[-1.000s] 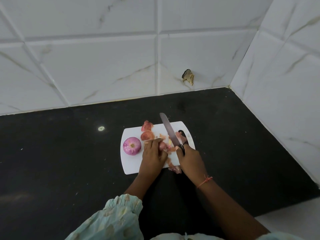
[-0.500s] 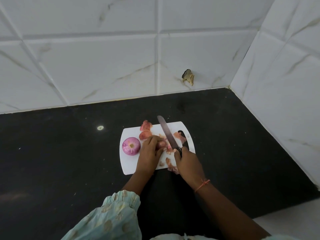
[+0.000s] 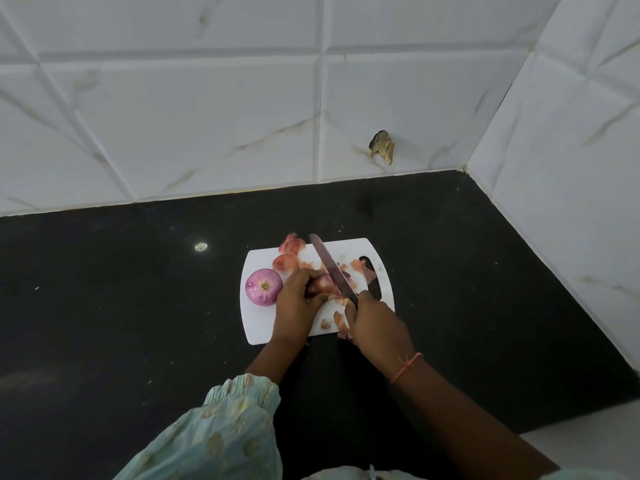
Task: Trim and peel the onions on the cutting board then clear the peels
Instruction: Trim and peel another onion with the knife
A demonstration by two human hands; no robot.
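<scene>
1. Now my left hand (image 3: 297, 299) curls round the onion (image 3: 323, 284) on the cutting board (image 3: 258, 323), my fingers hiding most of it.
2. My right hand (image 3: 375, 320) grips the knife (image 3: 330, 268), its blade lying across that onion; the handle is buried in my fist.
3. Beside my left hand sits a peeled onion (image 3: 264, 287); peels (image 3: 360, 268) lie scattered nearby.

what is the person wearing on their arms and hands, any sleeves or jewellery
The left arm has a loose pale green sleeve with a faint pale round pattern and a gathered, ruffled cuff ending partway up the forearm. The right forearm is bare except for a thin orange thread tied round the wrist, with a small knot. The left hand and right hand show no rings or gloves.
</scene>
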